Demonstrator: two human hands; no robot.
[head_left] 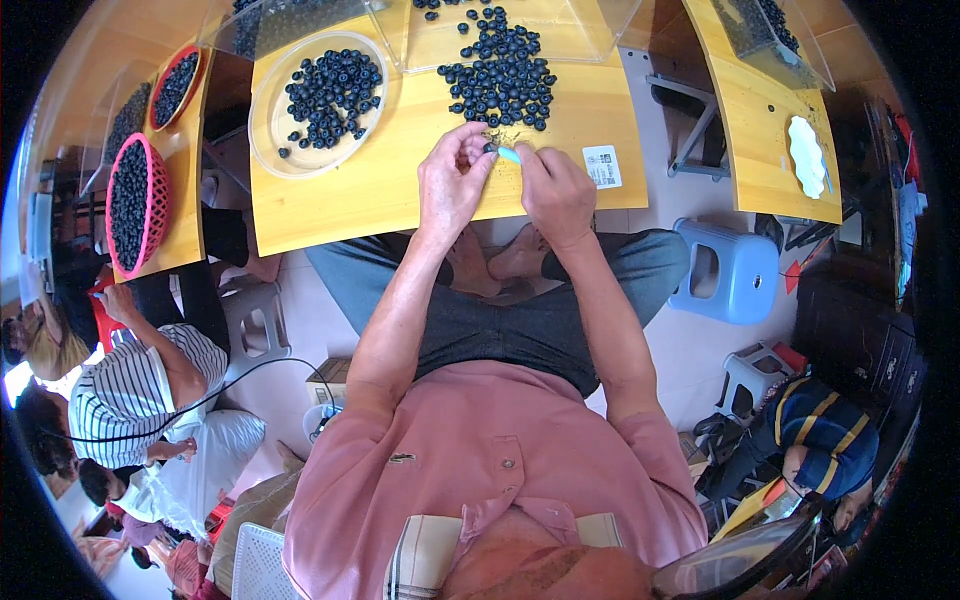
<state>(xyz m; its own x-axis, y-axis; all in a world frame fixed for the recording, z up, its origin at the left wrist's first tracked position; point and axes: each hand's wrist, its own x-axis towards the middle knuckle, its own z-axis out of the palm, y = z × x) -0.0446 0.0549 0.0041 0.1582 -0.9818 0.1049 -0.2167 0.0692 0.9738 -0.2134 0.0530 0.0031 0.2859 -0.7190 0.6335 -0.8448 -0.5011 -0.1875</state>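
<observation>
My left hand (452, 185) pinches a small black round part (489, 148) between thumb and fingertips, above the near side of the yellow table (400, 205). Closed around a slim tool with a light blue handle (509, 154), my right hand (560, 195) brings it up against that part; the tool's working tip is too small to make out. Dark scraps (512, 137) lie on the wood just beyond my fingers. Farther back spreads a loose pile of black round parts (500, 85), many showing a hole. More of them sit in a clear round tray (268, 125) at left.
A white printed card (602, 167) lies right of my hand. Clear plastic bins (300, 30) stand at the back. Another table at left carries a pink basket (157, 205) of black parts. At right are a blue stool (735, 275) and a white wavy-edged dish (808, 158). Other people sit on both sides.
</observation>
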